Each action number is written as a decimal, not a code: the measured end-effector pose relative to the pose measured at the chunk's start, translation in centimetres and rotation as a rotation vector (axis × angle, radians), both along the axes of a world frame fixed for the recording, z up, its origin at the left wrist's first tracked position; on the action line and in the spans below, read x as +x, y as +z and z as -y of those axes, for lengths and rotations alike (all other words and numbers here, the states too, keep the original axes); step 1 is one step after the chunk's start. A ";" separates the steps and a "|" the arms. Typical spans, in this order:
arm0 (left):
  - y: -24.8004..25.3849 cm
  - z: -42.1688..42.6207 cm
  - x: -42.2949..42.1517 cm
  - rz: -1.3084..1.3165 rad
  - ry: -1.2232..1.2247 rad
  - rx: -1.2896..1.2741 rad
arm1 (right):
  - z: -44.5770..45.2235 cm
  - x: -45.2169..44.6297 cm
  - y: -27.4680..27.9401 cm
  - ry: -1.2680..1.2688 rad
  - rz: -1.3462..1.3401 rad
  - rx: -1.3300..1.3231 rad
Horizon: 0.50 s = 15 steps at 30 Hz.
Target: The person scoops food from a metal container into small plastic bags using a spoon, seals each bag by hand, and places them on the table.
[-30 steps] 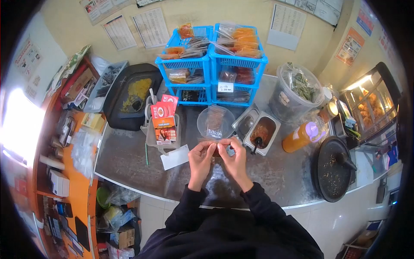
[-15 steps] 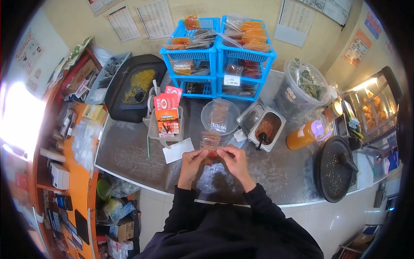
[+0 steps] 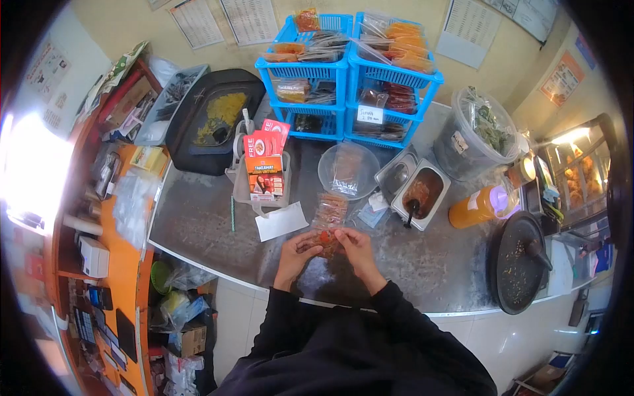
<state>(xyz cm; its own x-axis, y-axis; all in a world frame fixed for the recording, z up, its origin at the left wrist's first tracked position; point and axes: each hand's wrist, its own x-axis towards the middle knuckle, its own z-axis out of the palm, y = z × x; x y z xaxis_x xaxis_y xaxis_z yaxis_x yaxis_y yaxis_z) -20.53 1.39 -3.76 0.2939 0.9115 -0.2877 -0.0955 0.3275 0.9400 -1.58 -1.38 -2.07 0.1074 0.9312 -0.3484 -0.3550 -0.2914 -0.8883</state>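
Observation:
My left hand and my right hand pinch a small clear plastic bag with reddish-brown sauce inside. The bag is between them, over the near part of the dark table. Just beyond it lies another sauce-filled bag. Behind that, a clear round bowl has filled bags in it. To its right, a metal container holds red-brown sauce and a black-handled spoon. Part of the held bag is hidden by my fingers.
Blue stacked baskets full of sachets stand at the back. A black tray and leaflets are on the left; white paper lies nearer. An orange bottle, lidded tub and stone mortar stand right.
Both hands still hold the bag, which has tilted flatter so more of its red contents show. My fingers have shifted from its top edge, and the view has turned slightly.

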 end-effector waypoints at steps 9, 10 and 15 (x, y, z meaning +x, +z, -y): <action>-2.6 1.4 0.4 -0.697 0.358 0.519 | -1.1 0.2 -4.4 -0.053 0.687 0.322; -2.7 1.6 0.5 -0.736 0.371 0.573 | -1.6 0.8 -1.6 -0.107 0.842 0.358; -4.3 2.6 1.6 -0.803 0.275 0.658 | -9.9 3.6 1.3 -0.302 1.321 0.483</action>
